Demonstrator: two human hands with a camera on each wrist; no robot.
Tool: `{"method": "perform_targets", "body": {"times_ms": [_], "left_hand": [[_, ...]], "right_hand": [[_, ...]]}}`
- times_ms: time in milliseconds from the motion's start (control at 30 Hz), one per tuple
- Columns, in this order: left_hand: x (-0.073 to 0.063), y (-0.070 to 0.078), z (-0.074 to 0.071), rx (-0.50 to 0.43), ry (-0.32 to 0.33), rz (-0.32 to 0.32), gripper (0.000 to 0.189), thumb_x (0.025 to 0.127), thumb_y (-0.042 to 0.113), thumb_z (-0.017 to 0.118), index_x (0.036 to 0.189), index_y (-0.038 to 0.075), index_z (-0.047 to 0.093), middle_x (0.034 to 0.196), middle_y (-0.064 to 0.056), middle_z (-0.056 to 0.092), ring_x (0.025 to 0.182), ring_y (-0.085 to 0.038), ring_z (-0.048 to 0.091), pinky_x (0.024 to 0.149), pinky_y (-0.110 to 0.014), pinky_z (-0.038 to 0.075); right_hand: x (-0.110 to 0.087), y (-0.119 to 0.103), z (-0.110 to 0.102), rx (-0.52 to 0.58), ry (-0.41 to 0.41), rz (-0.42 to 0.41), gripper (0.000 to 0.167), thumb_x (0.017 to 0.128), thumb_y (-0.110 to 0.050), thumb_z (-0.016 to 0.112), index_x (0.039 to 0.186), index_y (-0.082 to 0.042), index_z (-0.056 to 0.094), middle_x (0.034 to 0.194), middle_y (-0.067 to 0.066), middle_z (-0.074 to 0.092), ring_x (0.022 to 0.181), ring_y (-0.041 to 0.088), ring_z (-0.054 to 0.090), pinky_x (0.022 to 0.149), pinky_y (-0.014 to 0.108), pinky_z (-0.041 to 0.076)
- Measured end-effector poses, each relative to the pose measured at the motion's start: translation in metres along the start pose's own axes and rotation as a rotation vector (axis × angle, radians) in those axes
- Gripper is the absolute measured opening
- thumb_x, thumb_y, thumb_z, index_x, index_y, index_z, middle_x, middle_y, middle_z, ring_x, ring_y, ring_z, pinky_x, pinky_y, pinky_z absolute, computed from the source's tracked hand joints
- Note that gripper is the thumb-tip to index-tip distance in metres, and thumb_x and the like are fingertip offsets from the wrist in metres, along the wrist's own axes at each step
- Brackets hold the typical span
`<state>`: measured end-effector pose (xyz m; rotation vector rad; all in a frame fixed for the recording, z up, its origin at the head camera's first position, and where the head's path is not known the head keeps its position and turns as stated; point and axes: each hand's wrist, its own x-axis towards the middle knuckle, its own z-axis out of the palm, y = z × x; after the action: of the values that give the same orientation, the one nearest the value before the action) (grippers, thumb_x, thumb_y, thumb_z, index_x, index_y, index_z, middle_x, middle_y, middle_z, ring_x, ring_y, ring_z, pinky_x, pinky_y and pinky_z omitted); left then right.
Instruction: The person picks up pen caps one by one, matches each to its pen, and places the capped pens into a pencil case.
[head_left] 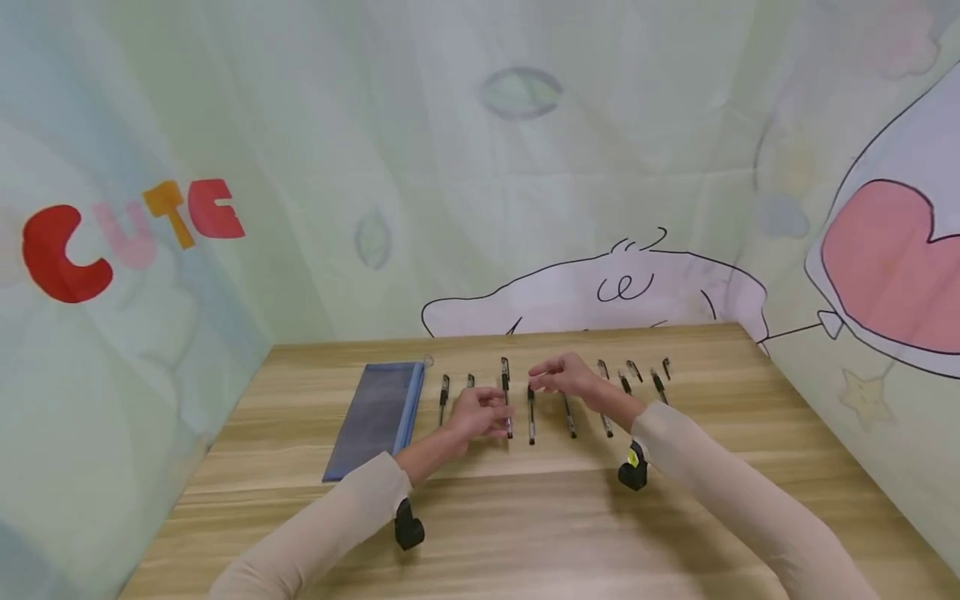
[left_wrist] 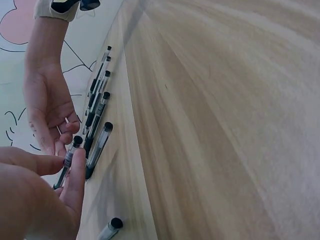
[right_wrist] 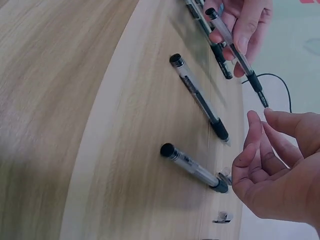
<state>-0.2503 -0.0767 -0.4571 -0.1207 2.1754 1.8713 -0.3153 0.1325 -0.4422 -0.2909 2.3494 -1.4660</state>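
My left hand [head_left: 480, 412] pinches a black gel pen [right_wrist: 245, 62] between thumb and fingers, with its dark tail end towards me and its far end pointing away. My right hand [head_left: 572, 379] is just right of that far end, its fingers loosely bent around nothing. In the right wrist view, its fingertips [right_wrist: 254, 118] are close by the pen's end. Another pen [head_left: 532, 414] lies below the right hand. More pens, one of them a pen [head_left: 570, 415], lie in a row to the right. A capped pen [head_left: 444, 396] lies left of the left hand, partly hidden.
A blue zip pouch [head_left: 375, 408] lies flat on the wooden table [head_left: 510, 525], left of the pens. Several loose pen caps, including a cap [head_left: 633, 369] and another cap [head_left: 667, 367], are at the row's far right. A printed curtain [head_left: 480, 208] stands behind the table.
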Motion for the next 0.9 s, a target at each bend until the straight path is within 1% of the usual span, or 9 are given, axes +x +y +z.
{"method": "perform_targets", "body": {"times_ms": [133, 233, 367, 433, 567, 633, 733, 800, 900], "left_hand": [[0.003, -0.003, -0.001, 0.048, 0.019, 0.013, 0.043, 0.092, 0.001, 0.072, 0.133, -0.005, 0.061, 0.102, -0.010, 0.064, 0.078, -0.015, 0.070, 0.067, -0.028, 0.064], [0.007, -0.004, -0.004, 0.097, 0.045, 0.033, 0.043, 0.092, 0.001, 0.073, 0.132, -0.006, 0.061, 0.102, -0.012, 0.066, 0.074, -0.012, 0.068, 0.064, -0.025, 0.063], [0.012, -0.005, -0.009, 0.164, 0.072, 0.061, 0.041, 0.092, 0.000, 0.073, 0.130, -0.009, 0.061, 0.102, -0.016, 0.068, 0.071, -0.012, 0.069, 0.062, -0.025, 0.063], [0.014, -0.007, -0.010, 0.196, 0.068, 0.066, 0.042, 0.091, -0.001, 0.072, 0.131, -0.009, 0.061, 0.103, -0.017, 0.069, 0.072, -0.014, 0.070, 0.062, -0.026, 0.063], [0.013, -0.009, -0.011, 0.286, 0.040, 0.105, 0.045, 0.091, -0.001, 0.072, 0.134, -0.009, 0.059, 0.105, -0.017, 0.069, 0.074, -0.014, 0.072, 0.062, -0.026, 0.063], [0.012, -0.009, -0.011, 0.343, 0.027, 0.140, 0.034, 0.092, -0.001, 0.072, 0.124, -0.009, 0.065, 0.098, -0.015, 0.070, 0.071, -0.013, 0.072, 0.061, -0.026, 0.063], [0.011, -0.008, -0.010, 0.434, 0.025, 0.198, 0.008, 0.091, -0.001, 0.072, 0.095, -0.007, 0.068, 0.082, -0.011, 0.070, 0.061, -0.012, 0.070, 0.057, -0.026, 0.062], [0.011, -0.008, -0.010, 0.500, 0.035, 0.229, 0.015, 0.091, 0.001, 0.073, 0.079, -0.001, 0.064, 0.073, -0.008, 0.068, 0.054, -0.011, 0.068, 0.054, -0.025, 0.060], [0.012, -0.009, -0.008, 0.581, 0.066, 0.244, 0.021, 0.089, 0.002, 0.075, 0.072, 0.002, 0.063, 0.065, -0.005, 0.065, 0.049, -0.010, 0.065, 0.050, -0.023, 0.058]], "right_hand": [[-0.004, 0.007, -0.001, 0.028, 0.018, 0.013, 0.034, 0.098, -0.011, 0.066, 0.128, 0.005, 0.066, 0.112, 0.017, 0.077, 0.080, 0.018, 0.063, 0.067, 0.026, 0.048], [-0.006, 0.008, -0.001, 0.039, 0.026, 0.021, 0.036, 0.097, -0.013, 0.068, 0.129, 0.004, 0.066, 0.106, 0.015, 0.078, 0.072, 0.013, 0.056, 0.064, 0.024, 0.044], [-0.009, 0.009, -0.004, 0.028, 0.032, 0.012, 0.039, 0.097, -0.015, 0.070, 0.130, 0.004, 0.065, 0.101, 0.011, 0.078, 0.078, 0.015, 0.062, 0.067, 0.024, 0.049], [-0.011, 0.010, -0.006, 0.027, 0.037, 0.010, 0.039, 0.096, -0.016, 0.071, 0.130, 0.003, 0.065, 0.099, 0.008, 0.077, 0.084, 0.018, 0.065, 0.069, 0.024, 0.051], [-0.015, 0.014, -0.012, 0.031, 0.035, -0.010, 0.040, 0.097, -0.016, 0.071, 0.130, 0.005, 0.064, 0.100, 0.006, 0.077, 0.091, 0.022, 0.069, 0.070, 0.024, 0.051], [-0.015, 0.017, -0.015, 0.049, 0.036, -0.010, 0.040, 0.097, -0.014, 0.070, 0.130, 0.006, 0.064, 0.102, 0.007, 0.077, 0.091, 0.021, 0.069, 0.069, 0.025, 0.051], [-0.014, 0.021, -0.017, 0.062, 0.033, -0.011, 0.037, 0.098, -0.013, 0.068, 0.129, 0.007, 0.064, 0.105, 0.008, 0.077, 0.086, 0.016, 0.066, 0.070, 0.025, 0.050], [-0.013, 0.023, -0.018, 0.074, 0.037, -0.004, 0.034, 0.099, -0.012, 0.067, 0.127, 0.007, 0.065, 0.107, 0.011, 0.077, 0.083, 0.013, 0.063, 0.069, 0.025, 0.048], [-0.012, 0.024, -0.019, 0.078, 0.040, -0.001, 0.032, 0.100, -0.012, 0.066, 0.126, 0.007, 0.066, 0.112, 0.015, 0.077, 0.082, 0.011, 0.063, 0.068, 0.024, 0.047]]}}
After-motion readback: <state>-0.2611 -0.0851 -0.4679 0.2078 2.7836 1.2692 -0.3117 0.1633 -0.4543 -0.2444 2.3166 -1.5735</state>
